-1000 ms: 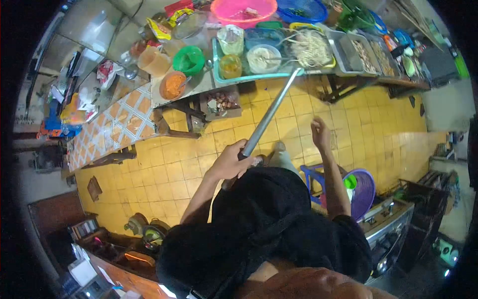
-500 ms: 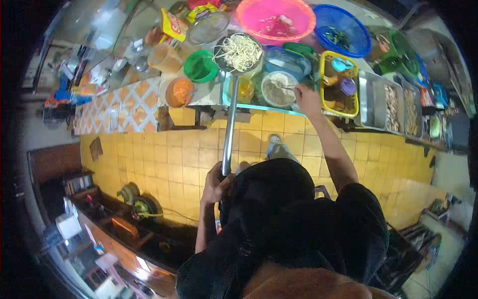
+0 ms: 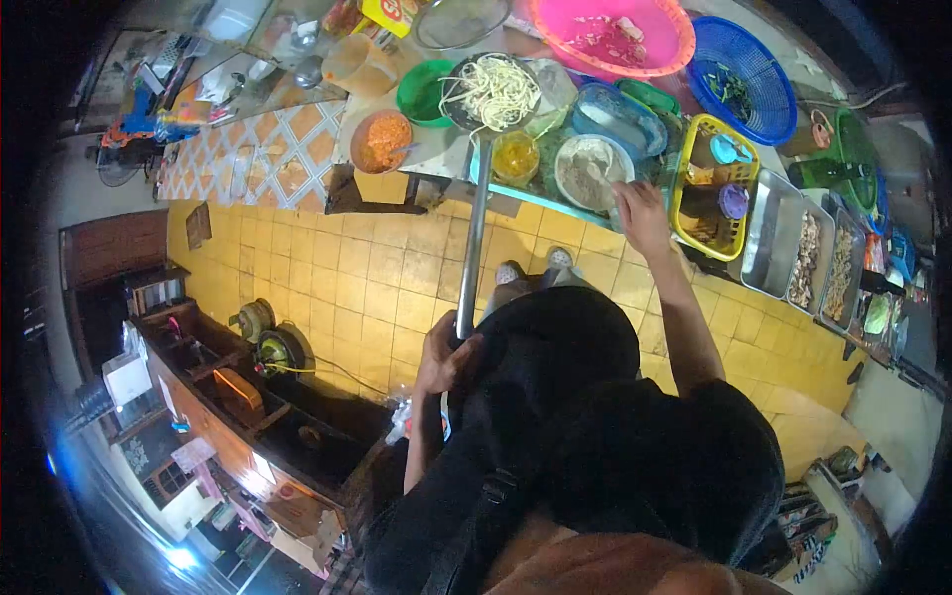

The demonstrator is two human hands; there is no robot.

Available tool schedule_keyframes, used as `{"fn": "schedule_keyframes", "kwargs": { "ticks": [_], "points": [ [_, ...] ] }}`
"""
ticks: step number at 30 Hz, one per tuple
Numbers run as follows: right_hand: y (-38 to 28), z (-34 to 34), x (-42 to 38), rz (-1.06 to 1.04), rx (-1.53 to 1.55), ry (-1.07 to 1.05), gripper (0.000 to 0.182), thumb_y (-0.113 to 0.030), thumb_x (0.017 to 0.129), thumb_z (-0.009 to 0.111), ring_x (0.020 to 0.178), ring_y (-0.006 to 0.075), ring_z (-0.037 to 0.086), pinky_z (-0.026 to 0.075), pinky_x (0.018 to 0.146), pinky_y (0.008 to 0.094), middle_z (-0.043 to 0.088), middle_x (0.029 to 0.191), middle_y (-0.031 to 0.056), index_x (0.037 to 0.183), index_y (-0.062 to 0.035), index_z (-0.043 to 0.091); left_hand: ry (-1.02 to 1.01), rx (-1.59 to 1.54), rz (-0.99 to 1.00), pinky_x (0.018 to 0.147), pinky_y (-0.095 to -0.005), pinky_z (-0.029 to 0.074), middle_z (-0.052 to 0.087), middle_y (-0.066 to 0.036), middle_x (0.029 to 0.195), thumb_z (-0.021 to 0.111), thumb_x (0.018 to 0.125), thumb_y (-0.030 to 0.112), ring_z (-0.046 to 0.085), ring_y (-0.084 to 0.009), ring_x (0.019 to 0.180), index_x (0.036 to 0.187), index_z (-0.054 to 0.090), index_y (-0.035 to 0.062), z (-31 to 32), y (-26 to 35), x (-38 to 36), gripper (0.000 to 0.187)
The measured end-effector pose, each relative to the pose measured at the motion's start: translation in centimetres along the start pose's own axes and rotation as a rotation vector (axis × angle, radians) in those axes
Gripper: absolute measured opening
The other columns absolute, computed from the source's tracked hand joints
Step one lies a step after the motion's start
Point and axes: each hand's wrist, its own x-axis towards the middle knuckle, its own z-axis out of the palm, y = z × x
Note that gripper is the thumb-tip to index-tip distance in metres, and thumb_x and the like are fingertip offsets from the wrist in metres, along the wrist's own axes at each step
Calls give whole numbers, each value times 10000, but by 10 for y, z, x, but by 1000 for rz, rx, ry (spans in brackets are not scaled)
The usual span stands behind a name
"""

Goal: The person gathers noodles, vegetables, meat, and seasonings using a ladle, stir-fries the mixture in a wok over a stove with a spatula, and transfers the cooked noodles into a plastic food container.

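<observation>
Closed round the lower end of a long metal handle (image 3: 476,233) is my left hand (image 3: 443,355). The handle leads up to a dark ladle (image 3: 471,114) heaped with pale noodles (image 3: 496,91). My right hand (image 3: 641,213) pinches a spoon (image 3: 597,173) that dips into a white bowl (image 3: 585,200) of greyish seasoning at the table's front edge. Left of that bowl sits a container of yellow contents (image 3: 516,159). An orange mixture (image 3: 380,141) fills a bowl left of the ladle, and a green bowl (image 3: 423,94) stands behind it.
At the back are a pink basin (image 3: 615,58) and a blue basket (image 3: 742,81). To the right stand a yellow basket (image 3: 709,243) and metal trays (image 3: 776,226). A tiled counter (image 3: 248,159) extends left. Yellow floor (image 3: 377,248) lies below; a fan-like green device (image 3: 278,352) stands lower left.
The view has shifted, so the table items appear further right. My right hand still holds the spoon at the bowl, and my left hand keeps its hold on the handle.
</observation>
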Motion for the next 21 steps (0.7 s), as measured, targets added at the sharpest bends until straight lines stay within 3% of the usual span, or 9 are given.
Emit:
{"fn": "schedule_keyframes", "kwargs": {
  "ticks": [4, 6, 8, 9, 12, 19, 21],
  "points": [
    [-9, 14, -16, 125, 137, 128, 141, -101, 870, 614, 765, 307, 613, 472, 693, 404, 655, 808, 120, 988, -26, 606, 3, 20, 30, 563, -280, 396, 539, -37, 738, 696, 797, 182, 478, -111, 658, 964, 538, -17, -2, -5, 3, 305],
    [-12, 22, -27, 346, 393, 251, 203, -177, 929, 585, 694, 238, 628, 474, 660, 349, 682, 796, 117, 1005, 11, 598, 4, 11, 18, 563, -286, 391, 533, -34, 736, 698, 792, 182, 467, -115, 655, 962, 537, -20, -2, -6, 2, 309],
    [-11, 27, -35, 432, 474, 276, 233, -199, 947, 564, 678, 194, 623, 472, 645, 323, 692, 786, 109, 1013, 22, 595, -4, -18, 47, 579, -285, 396, 534, -40, 733, 689, 792, 167, 462, -114, 651, 962, 540, -22, -2, -10, 2, 295],
    [-11, 29, -38, 518, 555, 298, 266, -221, 965, 543, 663, 150, 618, 469, 630, 296, 702, 776, 100, 1022, 33, 593, -39, -96, -45, 601, -288, 404, 539, -40, 739, 687, 789, 162, 464, -116, 667, 966, 544, -21, -4, -12, 1, 292],
    [-11, 32, -44, 625, 549, 317, 289, -236, 979, 513, 664, 115, 606, 466, 620, 272, 707, 777, 103, 1030, 36, 595, -54, -55, 61, 613, -291, 418, 552, -40, 740, 689, 785, 160, 482, -125, 670, 967, 548, -22, -8, -14, 1, 294],
    [-16, 28, -42, 596, 589, 335, 295, -243, 981, 511, 701, 129, 630, 482, 686, 264, 704, 785, 105, 1023, 36, 598, -107, -50, -18, 615, -289, 436, 581, -51, 750, 675, 794, 136, 523, -129, 678, 989, 548, -27, -33, -17, -15, 283],
    [-16, 25, -41, 672, 559, 275, 281, -230, 979, 512, 730, 145, 649, 491, 718, 276, 703, 795, 108, 1021, 36, 591, -146, -130, -122, 552, -274, 422, 570, -46, 714, 672, 796, 120, 515, -120, 613, 984, 548, -17, -46, -12, -23, 264]
  ]
}}
